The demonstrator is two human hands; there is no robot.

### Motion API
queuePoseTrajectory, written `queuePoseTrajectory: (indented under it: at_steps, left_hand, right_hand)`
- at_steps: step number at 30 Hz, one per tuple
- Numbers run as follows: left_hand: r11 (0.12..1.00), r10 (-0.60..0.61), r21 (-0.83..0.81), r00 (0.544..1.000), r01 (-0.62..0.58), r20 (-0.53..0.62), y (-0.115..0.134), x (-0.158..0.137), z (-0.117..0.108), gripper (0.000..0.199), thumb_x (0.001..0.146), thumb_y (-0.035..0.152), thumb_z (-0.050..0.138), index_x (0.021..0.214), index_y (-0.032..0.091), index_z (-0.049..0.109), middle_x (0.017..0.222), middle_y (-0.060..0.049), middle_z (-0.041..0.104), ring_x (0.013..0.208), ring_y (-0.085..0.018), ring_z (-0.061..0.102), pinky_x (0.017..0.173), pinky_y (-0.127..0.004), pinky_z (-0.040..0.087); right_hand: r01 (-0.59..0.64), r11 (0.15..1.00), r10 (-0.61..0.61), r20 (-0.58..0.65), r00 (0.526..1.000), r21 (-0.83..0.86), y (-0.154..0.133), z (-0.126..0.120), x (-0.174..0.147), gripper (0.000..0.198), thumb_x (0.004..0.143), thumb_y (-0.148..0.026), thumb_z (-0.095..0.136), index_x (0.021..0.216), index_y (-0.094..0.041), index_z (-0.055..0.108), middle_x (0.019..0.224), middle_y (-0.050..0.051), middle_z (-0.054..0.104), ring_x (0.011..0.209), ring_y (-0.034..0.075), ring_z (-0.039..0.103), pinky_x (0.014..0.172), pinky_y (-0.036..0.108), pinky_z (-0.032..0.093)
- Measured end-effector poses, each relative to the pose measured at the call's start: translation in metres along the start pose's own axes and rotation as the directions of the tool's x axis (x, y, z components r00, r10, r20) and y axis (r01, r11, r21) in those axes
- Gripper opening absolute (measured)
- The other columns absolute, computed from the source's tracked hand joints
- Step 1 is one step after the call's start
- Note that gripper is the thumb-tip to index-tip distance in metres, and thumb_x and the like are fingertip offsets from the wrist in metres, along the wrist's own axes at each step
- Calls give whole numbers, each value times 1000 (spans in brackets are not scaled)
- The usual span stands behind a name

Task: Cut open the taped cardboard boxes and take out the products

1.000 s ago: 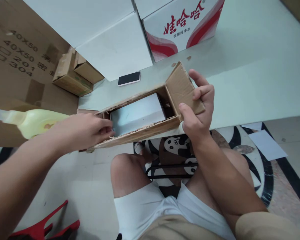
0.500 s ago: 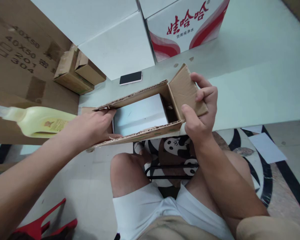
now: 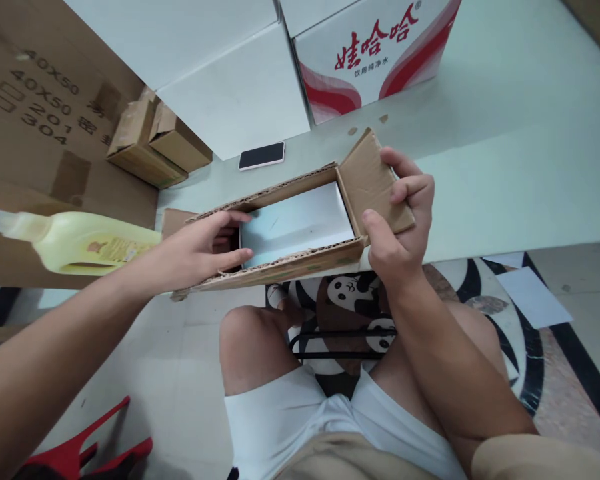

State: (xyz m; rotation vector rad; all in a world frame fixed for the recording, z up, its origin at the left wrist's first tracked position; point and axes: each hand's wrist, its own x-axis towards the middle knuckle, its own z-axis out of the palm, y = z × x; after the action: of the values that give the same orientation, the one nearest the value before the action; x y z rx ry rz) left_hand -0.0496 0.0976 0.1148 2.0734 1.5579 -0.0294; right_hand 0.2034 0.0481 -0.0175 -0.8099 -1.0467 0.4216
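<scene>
An open brown cardboard box (image 3: 290,267) lies slantwise at the table's near edge. Inside it sits a smaller white box (image 3: 297,223), reaching close to the right end wall. My left hand (image 3: 205,247) reaches into the left end, its thumb and fingers gripping the white box's left end from both sides; part of the fingers is hidden. With my right hand (image 3: 405,207) I pinch the raised end flap (image 3: 373,180) of the cardboard box between thumb and fingers.
A yellow bottle (image 3: 80,243) is beside my left forearm. Behind the box are a phone (image 3: 261,156), small cartons (image 3: 180,143), white boxes (image 3: 240,87) and a red-and-white printed carton (image 3: 370,60). A large brown carton (image 3: 35,153) stands left. Something red (image 3: 75,450) is at lower left.
The white box has slid rightward inside the cardboard box, closing the gap at the right end. My left hand has moved right with it. My right hand stays on the flap.
</scene>
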Motion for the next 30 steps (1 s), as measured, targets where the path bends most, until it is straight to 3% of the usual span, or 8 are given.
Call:
queuePoseTrajectory:
  at_steps: [3,6,11,14,19,22,26,30]
  left_hand:
    - [966,-34,-256,999,43,40,-2,1,3,64,72,54,76,126,22,62,142,-12,63,119,-28,70,96,-43,63]
    - [925,-62,-378,997,44,-36,0,2,3,55,72,46,81,119,21,64,132,-11,68,111,-25,72,94,-44,64]
    - [893,28,-411,933,-185,-358,6,0,-3,35,70,33,85,100,21,71,123,-8,73,119,-27,70,112,-54,56]
    - [884,126,-362,895,-297,-427,10,-1,-7,24,71,26,83,91,19,72,128,-10,73,132,-30,65,119,-56,50]
    - [830,205,-432,913,-353,-353,3,2,-11,37,65,24,90,98,21,75,147,-9,63,133,-32,66,122,-57,47]
    - [818,302,-433,924,-378,-235,-7,3,-15,47,66,31,94,109,24,76,157,-8,55,147,-34,54,122,-55,46]
    - [857,439,-256,894,-447,-92,-15,-2,-22,55,77,38,88,128,27,71,167,-8,44,158,-33,38,115,-52,51]
    - [839,538,-42,838,-543,-88,-9,-9,-22,46,85,36,79,130,30,70,164,-5,48,155,-30,43,123,-53,44]
  right_hand:
    - [-3,1000,3,-15,1000,-9,2,0,-1,24,87,-26,63,93,-27,39,139,6,55,143,28,50,122,67,37]
    - [5,1000,-5,-9,1000,-29,4,-1,-1,24,87,-26,62,93,-27,39,140,6,55,144,28,50,122,67,37]
    - [5,997,-5,8,1000,-80,4,-3,-1,25,89,-27,62,94,-28,38,143,6,52,147,27,46,125,66,34]
    - [17,996,-16,8,1000,-83,6,-4,-1,25,89,-27,61,94,-28,37,145,6,51,149,27,44,125,66,33]
    - [10,995,-14,-33,999,-96,13,-7,0,25,86,-26,61,95,-27,38,147,5,49,151,29,41,125,69,31]
    - [-8,993,4,-34,999,-121,14,-8,0,25,86,-26,61,95,-27,38,148,5,47,152,30,39,124,69,32]
    - [4,992,-7,-25,1000,-126,12,-9,0,26,87,-28,60,94,-27,36,148,5,48,151,30,40,125,67,32]
    - [5,994,-8,-31,999,-113,12,-11,2,27,87,-30,60,94,-28,34,147,3,49,149,28,43,125,65,33]
